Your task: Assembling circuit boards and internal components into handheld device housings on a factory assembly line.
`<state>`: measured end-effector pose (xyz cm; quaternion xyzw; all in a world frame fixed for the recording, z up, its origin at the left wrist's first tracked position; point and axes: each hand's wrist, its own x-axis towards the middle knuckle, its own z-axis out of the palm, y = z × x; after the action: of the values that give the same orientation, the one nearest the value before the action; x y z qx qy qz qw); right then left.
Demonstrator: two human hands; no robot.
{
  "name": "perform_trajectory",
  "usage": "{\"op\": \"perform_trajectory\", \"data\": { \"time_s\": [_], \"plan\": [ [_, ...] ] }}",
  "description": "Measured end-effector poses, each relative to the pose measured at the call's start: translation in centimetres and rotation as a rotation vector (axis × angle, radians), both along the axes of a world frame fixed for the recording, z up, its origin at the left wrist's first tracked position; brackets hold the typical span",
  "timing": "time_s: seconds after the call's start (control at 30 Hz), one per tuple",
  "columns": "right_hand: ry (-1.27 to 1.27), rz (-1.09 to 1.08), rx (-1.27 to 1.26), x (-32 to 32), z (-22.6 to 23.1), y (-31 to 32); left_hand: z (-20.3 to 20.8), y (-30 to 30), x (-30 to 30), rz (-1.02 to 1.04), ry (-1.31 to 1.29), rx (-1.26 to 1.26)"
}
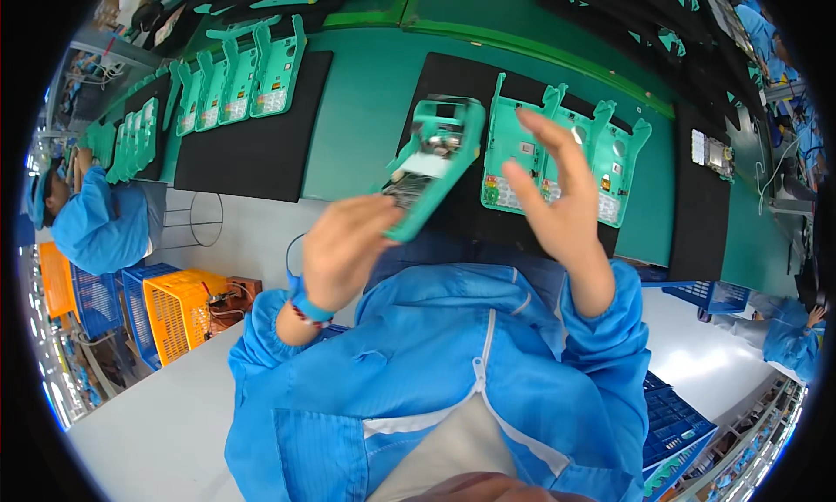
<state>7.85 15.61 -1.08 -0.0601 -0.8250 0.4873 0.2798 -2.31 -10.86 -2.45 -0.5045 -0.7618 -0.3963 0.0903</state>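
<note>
My left hand (344, 245), with a blue band at the wrist, grips the lower end of a green plastic device housing (440, 167). The housing is tilted above the black mat, and electronic parts show inside it; motion smears its upper end. My right hand (562, 188) is raised with thumb and fingers apart and nothing in it. Behind that hand, a row of green housings (618, 167) with keypads and small boards lies on the black mat (435, 84). My right fingers overlap the nearest housings in view; whether they touch cannot be told.
Another row of green housings (235, 75) lies on a black mat (261, 162) to the left. A circuit board assembly (714, 154) rests on the right mat. Yellow (178, 315) and blue crates (139, 310) stand at left. A person (104, 215) in blue works at the far left.
</note>
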Motion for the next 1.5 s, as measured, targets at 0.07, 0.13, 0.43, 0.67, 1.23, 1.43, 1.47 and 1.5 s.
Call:
{"op": "perform_trajectory", "data": {
  "time_s": [0.07, 0.13, 0.43, 0.67, 1.23, 1.43, 1.47, 1.5],
  "plan": [
    [-0.007, -0.012, 0.009, 0.7, -0.2, -1.4, -0.3, -2.5, -0.2, 0.132, -0.599, 0.175],
    [-0.095, 0.020, -0.117, 0.8, 0.2, -3.2, -2.1, -3.1, 0.1, -0.052, -1.198, 0.650],
    [-0.310, 0.057, -0.078, 1.6, 2.2, -6.1, -6.5, -2.3, 5.7, -0.218, -2.017, 0.893],
    [-0.220, 0.017, 0.113, 2.2, 2.8, -5.3, -6.7, -1.8, 6.3, -0.260, -2.020, 0.882],
    [-0.084, -0.031, -0.264, 8.0, 1.7, 1.8, -4.7, 0.7, 3.1, -0.338, -1.409, 0.676],
    [-0.099, -0.231, -0.139, 5.5, 1.2, 0.2, -5.7, 2.4, 7.2, -0.434, -1.475, 0.658],
    [-0.056, -0.236, -0.112, 5.2, 0.7, 0.5, -5.1, 3.0, 7.5, -0.446, -1.450, 0.656],
    [-0.068, -0.222, -0.123, 5.2, 0.8, 0.6, -4.3, 3.4, 7.9, -0.449, -1.424, 0.651]
  ]
}}
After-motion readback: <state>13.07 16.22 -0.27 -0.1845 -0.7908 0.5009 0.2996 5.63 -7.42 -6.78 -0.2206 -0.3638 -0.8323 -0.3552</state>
